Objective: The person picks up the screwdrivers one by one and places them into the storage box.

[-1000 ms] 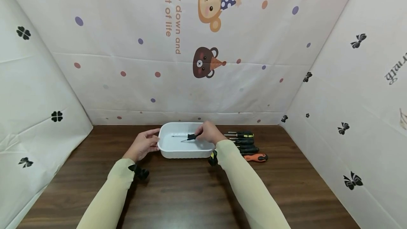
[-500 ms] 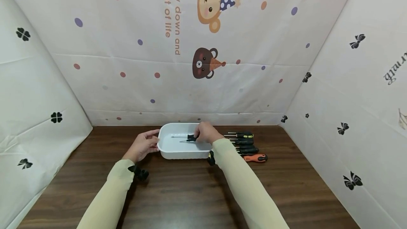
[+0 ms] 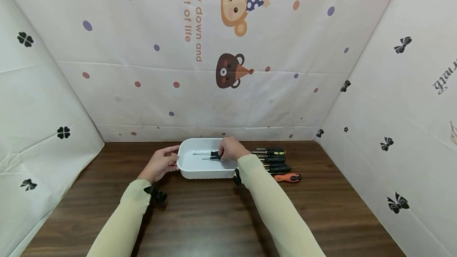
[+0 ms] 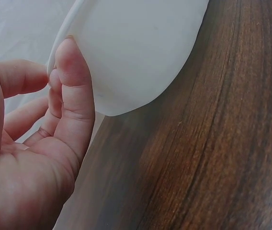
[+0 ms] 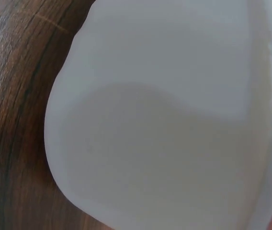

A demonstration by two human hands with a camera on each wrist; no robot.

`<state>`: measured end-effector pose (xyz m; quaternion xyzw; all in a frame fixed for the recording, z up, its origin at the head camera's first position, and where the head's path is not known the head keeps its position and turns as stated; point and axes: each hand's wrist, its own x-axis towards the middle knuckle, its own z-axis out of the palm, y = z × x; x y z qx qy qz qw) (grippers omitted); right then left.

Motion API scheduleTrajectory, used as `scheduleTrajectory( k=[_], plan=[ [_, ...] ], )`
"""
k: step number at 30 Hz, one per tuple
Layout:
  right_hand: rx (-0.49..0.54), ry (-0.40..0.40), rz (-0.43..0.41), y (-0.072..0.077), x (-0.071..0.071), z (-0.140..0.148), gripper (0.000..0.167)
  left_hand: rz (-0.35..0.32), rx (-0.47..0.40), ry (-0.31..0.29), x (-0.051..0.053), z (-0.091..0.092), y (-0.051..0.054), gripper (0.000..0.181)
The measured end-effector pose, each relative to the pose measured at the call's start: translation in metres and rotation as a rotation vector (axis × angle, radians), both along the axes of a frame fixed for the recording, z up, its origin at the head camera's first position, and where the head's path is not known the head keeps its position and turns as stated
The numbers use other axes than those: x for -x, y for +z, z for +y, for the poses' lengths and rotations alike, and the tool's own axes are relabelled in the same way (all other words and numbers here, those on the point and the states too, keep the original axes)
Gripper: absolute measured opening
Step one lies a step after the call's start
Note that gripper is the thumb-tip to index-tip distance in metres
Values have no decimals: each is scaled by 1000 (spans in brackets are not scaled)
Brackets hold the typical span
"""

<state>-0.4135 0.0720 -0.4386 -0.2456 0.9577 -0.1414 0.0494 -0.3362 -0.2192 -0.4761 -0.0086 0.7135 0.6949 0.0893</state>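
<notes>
A white tray [image 3: 203, 174] stands near the back of the table. My left hand [image 3: 158, 163] holds its left end, fingertips and thumb at the rim and outer wall in the left wrist view. Inside the tray lie two black-handled screwdrivers with thin shafts pointing left. My right hand [image 3: 232, 148] reaches over the tray's right part and pinches the handle of the nearer screwdriver [image 3: 215, 157]; the farther screwdriver [image 3: 214, 153] lies just behind it. Both handles are partly covered by the fingers. The right wrist view shows mostly the tray's outer wall [image 5: 150, 158].
Right of the tray, several black-handled screwdrivers [image 3: 276, 159] lie in a row on the dark wooden table [image 3: 200, 217], with an orange-handled screwdriver [image 3: 289, 177] nearest. Their shafts are partly hidden by the right forearm. Printed cloth [image 3: 200, 102] hangs behind and at both sides.
The right hand has lowered slightly; the nearer screwdriver, tilted across the farther one before, now lies almost parallel to it. In the last half second hardly anything moves. The left hand stays put.
</notes>
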Motion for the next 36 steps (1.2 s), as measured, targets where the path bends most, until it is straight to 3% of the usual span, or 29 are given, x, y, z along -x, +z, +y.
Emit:
scheduleTrajectory(
  k=[13,20,25,36],
  plan=[
    [-55,6,13,-1,3,-2,14,-6,-9,-4,2,-2,-2,59],
    [-80,24,14,0,2,-4,14,-15,-17,-17,-1,-1,6,59],
    [-98,29,15,0,1,-5,14,1,-8,-9,1,-2,-2,59],
    [-164,55,25,2,0,-8,13,17,-5,-7,1,-1,-3,59]
  ],
)
